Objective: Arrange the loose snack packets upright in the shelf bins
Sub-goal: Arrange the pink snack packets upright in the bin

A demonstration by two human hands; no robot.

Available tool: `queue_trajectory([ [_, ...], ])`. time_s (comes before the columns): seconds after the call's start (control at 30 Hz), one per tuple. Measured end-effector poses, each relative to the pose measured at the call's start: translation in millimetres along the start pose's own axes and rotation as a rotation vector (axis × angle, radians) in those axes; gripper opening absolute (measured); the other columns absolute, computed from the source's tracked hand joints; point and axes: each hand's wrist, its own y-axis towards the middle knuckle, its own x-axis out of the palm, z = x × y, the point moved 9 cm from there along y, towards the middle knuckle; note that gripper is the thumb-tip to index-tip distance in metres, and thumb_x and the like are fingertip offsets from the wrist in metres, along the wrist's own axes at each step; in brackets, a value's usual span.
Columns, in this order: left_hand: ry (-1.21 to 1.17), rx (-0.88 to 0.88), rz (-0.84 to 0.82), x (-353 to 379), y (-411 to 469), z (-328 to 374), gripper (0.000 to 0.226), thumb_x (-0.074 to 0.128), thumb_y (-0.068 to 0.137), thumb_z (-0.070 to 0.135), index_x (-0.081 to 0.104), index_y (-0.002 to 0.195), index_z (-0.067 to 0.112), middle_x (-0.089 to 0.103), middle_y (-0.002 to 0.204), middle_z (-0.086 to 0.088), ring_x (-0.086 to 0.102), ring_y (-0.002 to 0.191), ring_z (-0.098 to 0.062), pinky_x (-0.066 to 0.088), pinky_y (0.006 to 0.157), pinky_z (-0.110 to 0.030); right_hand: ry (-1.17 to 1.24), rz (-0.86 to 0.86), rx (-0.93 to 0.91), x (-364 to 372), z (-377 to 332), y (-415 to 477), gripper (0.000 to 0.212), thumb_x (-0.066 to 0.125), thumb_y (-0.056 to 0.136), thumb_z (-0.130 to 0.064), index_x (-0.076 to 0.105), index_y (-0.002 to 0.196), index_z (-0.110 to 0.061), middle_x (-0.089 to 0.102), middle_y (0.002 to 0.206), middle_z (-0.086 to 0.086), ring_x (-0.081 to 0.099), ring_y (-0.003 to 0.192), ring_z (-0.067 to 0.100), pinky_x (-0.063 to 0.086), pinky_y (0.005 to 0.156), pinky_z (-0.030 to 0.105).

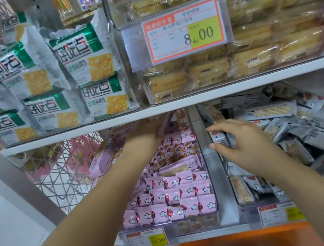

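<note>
Left hand (147, 129): fingers gripping a pink packet (165, 122) at the bin's (198, 223) rear. Right hand (241, 141): fingers spreading loosely over grey packets (278, 129), holding nothing.

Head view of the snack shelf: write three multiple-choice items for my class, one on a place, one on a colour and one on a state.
1. Where is the left hand?
A. at the back of the pink bin
B. in a pocket
C. on a door handle

2. What colour are the packets by the right hand?
A. green
B. pink
C. grey

3. What is the left hand doing?
A. hanging empty
B. gripping a pink packet
C. waving in the air

Answers:
1 A, it reaches in just under the shelf board.
2 C, silver-grey wrappers lie under its fingers.
3 B, its fingers curl round the packet.
</note>
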Motion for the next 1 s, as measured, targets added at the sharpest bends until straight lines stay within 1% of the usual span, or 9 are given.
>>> queue_trajectory([
  [0.13, -0.067, 0.121, -0.027, -1, -11, 4, 0.017, 0.054, 0.093, 0.017, 0.062, 0.108, 0.016, 0.054, 0.1, 0.002, 0.056, 0.091, -0.017, 0.04, 0.069, -0.023, 0.002, -0.001, 0.005, 0, 0, 0, 0.035, 0.066, 0.085, -0.029, 0.063, 0.12, -0.026, 0.061, 0.117, -0.011, 0.052, 0.114, 0.013, 0.039, 0.103, 0.039],
  [0.3, -0.275, 0.121, -0.612, 52, -25, 15, 0.046, 0.069, 0.085, 0.035, 0.056, 0.127, 0.021, 0.062, 0.121, 0.004, 0.06, 0.105, -0.012, 0.047, 0.096, -0.028, -0.003, -0.009, 0.002, 1, 0, 1, 0.035, 0.066, 0.085, -0.03, 0.063, 0.12, -0.026, 0.061, 0.116, -0.012, 0.052, 0.114, 0.013, 0.04, 0.102, 0.041],
  [0.4, -0.204, 0.121, -0.742, 72, -24, 18, 0.057, 0.068, 0.085, 0.04, 0.05, 0.135, 0.019, 0.059, 0.126, 0.004, 0.059, 0.11, -0.016, 0.046, 0.098, -0.033, -0.008, -0.01, 0.003, 2, 0, 1, 0.036, 0.066, 0.084, -0.031, 0.063, 0.12, -0.025, 0.062, 0.117, -0.011, 0.052, 0.114, 0.013, 0.04, 0.103, 0.041],
  [0.53, -0.2, 0.109, -0.746, 83, -20, 20, 0.046, 0.068, 0.087, 0.027, 0.054, 0.13, 0.017, 0.068, 0.106, 0.0, 0.068, 0.077, -0.018, 0.056, 0.071, -0.032, -0.007, -0.016, 0.002, 3, 2, 2, 0.036, 0.065, 0.085, -0.032, 0.062, 0.12, -0.027, 0.061, 0.117, -0.013, 0.051, 0.115, 0.012, 0.039, 0.103, 0.041],
  [0.63, -0.12, 0.181, -0.726, 77, -25, 29, 0.038, 0.064, 0.09, 0.021, 0.056, 0.126, 0.014, 0.063, 0.093, 0.0, 0.05, 0.05, 0.0, 0.04, 0.051, -0.017, -0.013, -0.009, -0.005, 2, -1, 3, 0.035, 0.065, 0.086, -0.031, 0.062, 0.12, -0.028, 0.06, 0.117, -0.014, 0.051, 0.115, 0.011, 0.039, 0.104, 0.041],
  [0.73, -0.151, 0.208, -0.628, 55, -25, 30, 0.038, 0.067, 0.087, 0.027, 0.058, 0.123, 0.019, 0.06, 0.1, 0.004, 0.056, 0.074, -0.009, 0.045, 0.066, -0.022, 0.01, 0.007, -0.026, 1, -6, 2, 0.034, 0.066, 0.086, -0.03, 0.062, 0.119, -0.028, 0.055, 0.109, -0.022, 0.053, 0.11, 0.005, 0.04, 0.102, 0.037],
  [0.8, -0.16, 0.23, -0.522, 33, -26, 25, 0.037, 0.068, 0.086, 0.029, 0.058, 0.122, 0.024, 0.056, 0.106, 0.011, 0.054, 0.09, -0.008, 0.041, 0.074, -0.022, 0.041, 0.0, -0.053, 1, -12, 2, 0.036, 0.066, 0.086, -0.03, 0.061, 0.121, -0.031, 0.054, 0.108, -0.024, 0.052, 0.104, -0.003, 0.04, 0.098, 0.022],
  [0.9, -0.263, 0.264, -0.386, -2, -38, 24, 0.04, 0.069, 0.085, 0.032, 0.057, 0.123, 0.031, 0.055, 0.112, 0.018, 0.051, 0.096, 0.002, 0.036, 0.077, -0.012, 0.145, -0.084, -0.079, 9, -22, -1, 0.047, 0.066, 0.084, -0.037, 0.049, 0.127, -0.043, 0.049, 0.111, -0.031, 0.046, 0.09, -0.022, 0.032, 0.079, -0.003],
  [1.0, -0.398, 0.314, -0.284, -27, -50, 37, 0.036, 0.071, 0.084, 0.03, 0.057, 0.115, 0.04, 0.059, 0.107, 0.023, 0.052, 0.09, 0.012, 0.035, 0.075, -0.002, 0.262, -0.116, -0.09, 17, -32, -2, 0.055, 0.07, 0.081, -0.038, 0.046, 0.129, -0.046, 0.053, 0.116, -0.032, 0.048, 0.103, -0.018, 0.036, 0.083, 0.0],
])
